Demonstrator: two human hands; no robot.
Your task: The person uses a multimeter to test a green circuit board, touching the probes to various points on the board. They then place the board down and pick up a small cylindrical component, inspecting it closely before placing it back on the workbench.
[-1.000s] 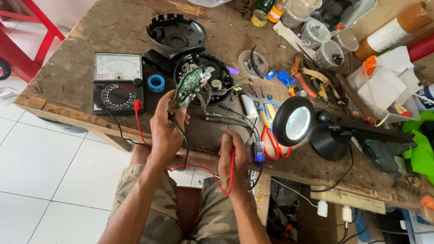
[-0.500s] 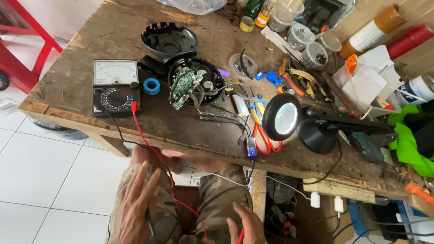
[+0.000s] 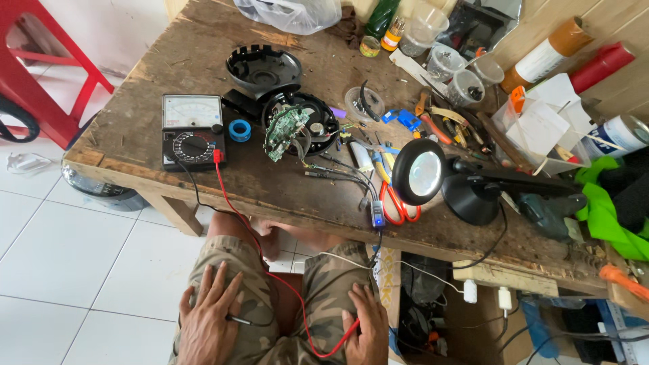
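Hands down on camouflage-shorted thighs, meter probes in the lap.

Left hand [image 3: 209,318] lies flat, fingers spread, the black probe [image 3: 245,320] beside its fingertips. Right hand [image 3: 367,329] rests on the other thigh, fingers loosely together, the red probe [image 3: 346,334] against it. Both leads run up to the analog multimeter [image 3: 192,130] on the wooden worktop [image 3: 135,135], near the opened round device [image 3: 299,124] with its green circuit board [image 3: 280,128].

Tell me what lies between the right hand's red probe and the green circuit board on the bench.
Nothing solid blocks it. The right hand rests on the lap with the red probe; the circuit board lies exposed above, past the bench edge and loose wires.
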